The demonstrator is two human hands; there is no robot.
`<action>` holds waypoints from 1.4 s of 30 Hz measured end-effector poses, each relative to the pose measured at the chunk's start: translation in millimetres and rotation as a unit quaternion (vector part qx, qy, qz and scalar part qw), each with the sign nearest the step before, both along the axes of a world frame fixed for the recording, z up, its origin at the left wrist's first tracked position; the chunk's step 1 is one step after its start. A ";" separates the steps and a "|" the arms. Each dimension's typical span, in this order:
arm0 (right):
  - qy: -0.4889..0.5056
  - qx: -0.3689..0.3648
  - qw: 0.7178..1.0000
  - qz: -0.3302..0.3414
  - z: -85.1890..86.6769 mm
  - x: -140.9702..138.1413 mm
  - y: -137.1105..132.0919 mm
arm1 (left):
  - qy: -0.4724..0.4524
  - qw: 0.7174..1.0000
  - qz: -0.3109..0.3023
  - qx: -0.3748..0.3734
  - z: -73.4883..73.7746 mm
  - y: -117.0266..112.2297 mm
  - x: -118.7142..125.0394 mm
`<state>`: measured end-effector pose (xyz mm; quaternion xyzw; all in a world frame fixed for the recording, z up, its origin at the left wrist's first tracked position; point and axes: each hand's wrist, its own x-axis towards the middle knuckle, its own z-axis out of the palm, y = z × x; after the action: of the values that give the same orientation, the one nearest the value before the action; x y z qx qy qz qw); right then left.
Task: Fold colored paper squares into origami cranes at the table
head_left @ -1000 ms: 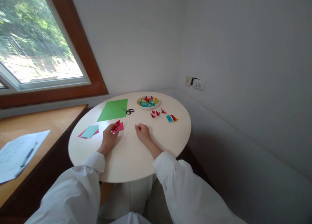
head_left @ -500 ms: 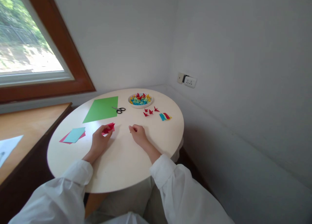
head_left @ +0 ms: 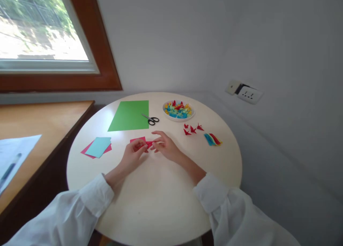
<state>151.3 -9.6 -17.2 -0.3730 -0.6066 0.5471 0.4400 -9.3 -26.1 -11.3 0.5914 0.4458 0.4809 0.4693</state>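
A small folded red paper [head_left: 149,144] is held just over the table, between my two hands. My left hand [head_left: 131,154] pinches its left end with thumb and fingers. From the other side, the thumb and fingertips of my right hand [head_left: 169,148] close on its right end, while the index finger arches out above. Behind my left fingers lies a flat pink paper sheet [head_left: 139,138], partly covered by the hand. The exact folds of the red piece are too small to make out.
Black-handled scissors [head_left: 152,120] rest partly on a green sheet [head_left: 130,115]. A white bowl [head_left: 179,119] holds many colourful paper cranes. Several red cranes [head_left: 193,129] sit near coloured paper strips [head_left: 213,139]. Light blue paper [head_left: 99,147] overlaps pink paper at left on the round table [head_left: 160,203].
My right hand has come in from apart on the right to the red paper and taken its right end. The camera view has turned left, so everything sits farther right.
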 end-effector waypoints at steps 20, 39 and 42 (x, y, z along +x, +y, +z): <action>0.078 0.022 0.992 -0.097 10.0 1.1 -7.8 | -0.146 0.977 -0.104 -0.116 19.8 29.7 2.5; 0.091 0.010 0.987 -0.128 13.9 -2.6 -12.0 | -0.126 0.979 -0.130 -0.096 24.4 23.2 8.0; 0.108 -0.010 0.988 -0.113 14.0 -2.6 -12.3 | -0.110 0.983 -0.108 -0.102 25.2 22.4 7.6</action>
<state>148.7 -21.8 -3.3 -0.3822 -0.5039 0.5367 0.5586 -1.7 -3.8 13.9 0.5283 0.3714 0.4417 0.6227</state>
